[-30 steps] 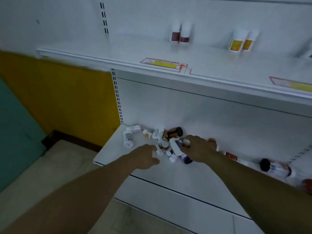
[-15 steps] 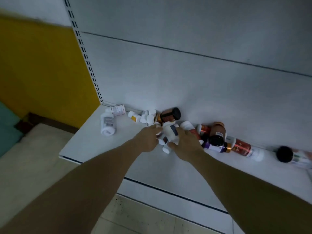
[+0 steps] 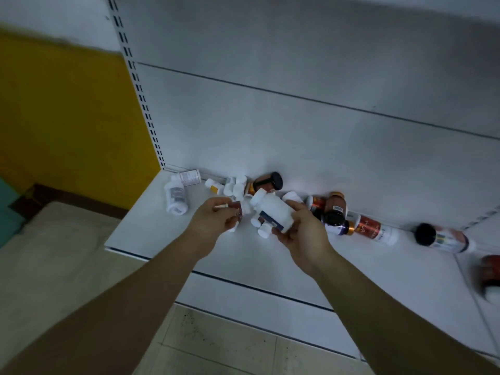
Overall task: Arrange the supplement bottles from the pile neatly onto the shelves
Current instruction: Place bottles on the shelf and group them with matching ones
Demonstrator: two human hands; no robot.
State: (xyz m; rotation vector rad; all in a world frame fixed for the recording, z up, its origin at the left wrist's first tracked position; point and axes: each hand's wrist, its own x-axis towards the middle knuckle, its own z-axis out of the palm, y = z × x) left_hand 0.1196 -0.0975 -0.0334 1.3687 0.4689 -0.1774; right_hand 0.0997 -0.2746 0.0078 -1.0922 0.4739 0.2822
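White bottle (image 3: 273, 211) in right hand (image 3: 303, 234) — tilted, cap up-left.

Both arms outstretched, left hand (image 3: 213, 219) clenched, right hand (image 3: 300, 234) gripping (fingers curled)

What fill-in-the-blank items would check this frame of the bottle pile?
1. The right hand holds a large ____ bottle with a dark label.
2. The left hand grips a small bottle with a ____ label.
3. The loose bottles lie along the shelf's ____ wall.

Missing: white; red; back
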